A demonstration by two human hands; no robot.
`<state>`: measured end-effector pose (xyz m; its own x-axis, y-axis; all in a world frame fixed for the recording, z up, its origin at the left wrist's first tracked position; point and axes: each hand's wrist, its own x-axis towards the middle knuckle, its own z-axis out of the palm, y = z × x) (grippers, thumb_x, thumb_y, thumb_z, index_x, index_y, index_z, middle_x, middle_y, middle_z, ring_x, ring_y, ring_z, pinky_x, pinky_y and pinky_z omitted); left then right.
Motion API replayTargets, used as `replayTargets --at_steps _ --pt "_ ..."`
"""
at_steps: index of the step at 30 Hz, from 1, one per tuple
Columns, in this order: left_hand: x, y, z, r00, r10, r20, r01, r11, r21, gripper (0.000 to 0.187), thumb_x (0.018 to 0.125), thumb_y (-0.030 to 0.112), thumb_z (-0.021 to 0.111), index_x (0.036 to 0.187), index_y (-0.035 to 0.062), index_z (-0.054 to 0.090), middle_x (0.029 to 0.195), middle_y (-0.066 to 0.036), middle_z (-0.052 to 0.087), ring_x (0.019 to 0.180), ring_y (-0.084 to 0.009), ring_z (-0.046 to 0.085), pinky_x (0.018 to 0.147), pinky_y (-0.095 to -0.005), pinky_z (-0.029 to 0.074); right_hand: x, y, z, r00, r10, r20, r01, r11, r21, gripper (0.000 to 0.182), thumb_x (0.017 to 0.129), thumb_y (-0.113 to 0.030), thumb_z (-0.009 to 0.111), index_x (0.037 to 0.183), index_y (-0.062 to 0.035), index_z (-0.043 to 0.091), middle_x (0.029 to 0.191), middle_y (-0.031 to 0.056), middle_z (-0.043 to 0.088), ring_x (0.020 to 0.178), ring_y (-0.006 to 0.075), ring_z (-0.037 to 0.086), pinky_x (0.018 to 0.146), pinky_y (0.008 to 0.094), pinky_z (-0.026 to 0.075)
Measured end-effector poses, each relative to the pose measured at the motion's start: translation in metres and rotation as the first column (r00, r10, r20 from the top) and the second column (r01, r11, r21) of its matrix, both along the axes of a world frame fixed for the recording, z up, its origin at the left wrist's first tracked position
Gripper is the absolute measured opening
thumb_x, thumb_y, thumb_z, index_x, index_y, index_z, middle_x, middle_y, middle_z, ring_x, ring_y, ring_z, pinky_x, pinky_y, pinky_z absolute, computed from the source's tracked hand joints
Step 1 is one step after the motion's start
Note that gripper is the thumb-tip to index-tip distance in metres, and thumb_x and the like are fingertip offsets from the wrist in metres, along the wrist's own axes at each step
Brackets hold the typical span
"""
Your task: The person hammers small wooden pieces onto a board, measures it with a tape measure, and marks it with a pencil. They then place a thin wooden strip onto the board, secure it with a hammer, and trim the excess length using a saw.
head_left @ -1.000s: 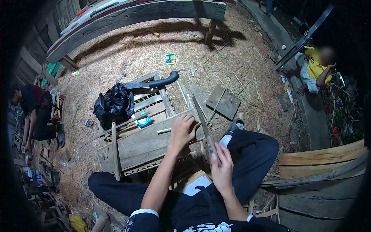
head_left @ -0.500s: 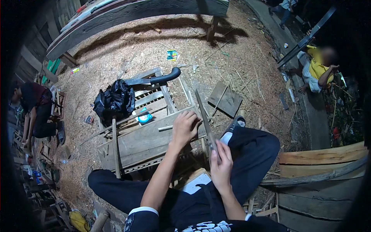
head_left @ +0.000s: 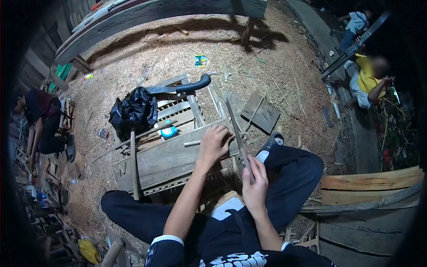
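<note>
My right hand [head_left: 255, 183] is wrapped round the handle end of a long knife [head_left: 235, 122], whose blade points forward and away from me. Just left of the blade, my left hand [head_left: 215, 141] is closed, fingers curled down at the right end of a low wooden bench [head_left: 155, 160]. Whatever it pinches is hidden under the fingers. A small pale stick [head_left: 192, 143] lies on the bench left of that hand. Behind it sit a blue tape measure [head_left: 169, 130], a black plastic bag [head_left: 133, 111] and a second large knife with a black handle [head_left: 193, 85].
A wooden stick [head_left: 134, 164] leans against the bench's left side. A square board [head_left: 260, 112] lies on the shavings-covered ground. Planks [head_left: 369, 180] are at right, and a heavy beam [head_left: 160, 22] spans the back. People sit or crouch at left [head_left: 42, 120] and right [head_left: 367, 80].
My right hand and the knife have slid slightly forward past my left hand, which stays nearly in place. A person in a pale shirt at upper right has come further into view.
</note>
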<state>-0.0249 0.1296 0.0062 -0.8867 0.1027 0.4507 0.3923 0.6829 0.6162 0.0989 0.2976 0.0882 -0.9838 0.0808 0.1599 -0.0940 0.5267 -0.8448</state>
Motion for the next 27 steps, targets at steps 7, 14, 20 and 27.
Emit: replayTargets --at_steps 7,14,20,27 --pt "0.003 0.002 0.002 1.0 -0.016 0.011 0.016 1.0 0.015 0.015 0.084 0.015 0.08 0.09 0.0056 0.069 0.095 -0.008 0.064 0.093 -0.0316 0.061 0.082 -0.0432 0.05 -0.006 0.0 0.0 0.999 0.004 0.044 -0.004 1.0 -0.006 0.039 0.106 -0.015 0.059 0.139 0.0055 0.064 0.138 0.0239 0.063 0.128 0.0386 0.062 0.108 0.0453 0.048" --pt "0.0 0.001 0.004 1.0 -0.01 0.008 0.01 0.999 0.034 0.017 0.085 0.017 0.08 0.09 0.0046 0.07 0.091 -0.011 0.064 0.092 -0.0338 0.061 0.078 -0.0451 0.048 0.016 0.016 0.004 0.999 0.028 0.045 -0.027 0.999 -0.018 0.04 0.108 -0.016 0.056 0.14 0.0064 0.062 0.141 0.0269 0.061 0.129 0.041 0.061 0.109 0.0447 0.047" --pt "0.001 0.0 0.004 1.0 -0.015 -0.013 0.016 0.999 0.049 0.017 0.084 0.016 0.082 0.089 0.0047 0.07 0.093 -0.011 0.065 0.091 -0.0346 0.062 0.078 -0.0455 0.049 0.004 0.003 -0.001 0.999 0.019 0.034 -0.018 1.0 -0.013 0.041 0.108 -0.016 0.056 0.142 0.0057 0.061 0.139 0.0274 0.061 0.128 0.042 0.061 0.108 0.0447 0.048" --pt "0.001 0.001 0.003 1.0 0.005 0.014 -0.005 1.0 0.01 0.018 0.084 0.016 0.081 0.089 0.0039 0.069 0.092 -0.011 0.064 0.091 -0.0343 0.061 0.08 -0.0453 0.049 -0.002 0.005 -0.012 0.999 0.018 0.05 -0.016 0.999 -0.042 0.04 0.109 -0.015 0.055 0.141 0.008 0.06 0.139 0.0266 0.061 0.13 0.0413 0.06 0.111 0.0443 0.046"
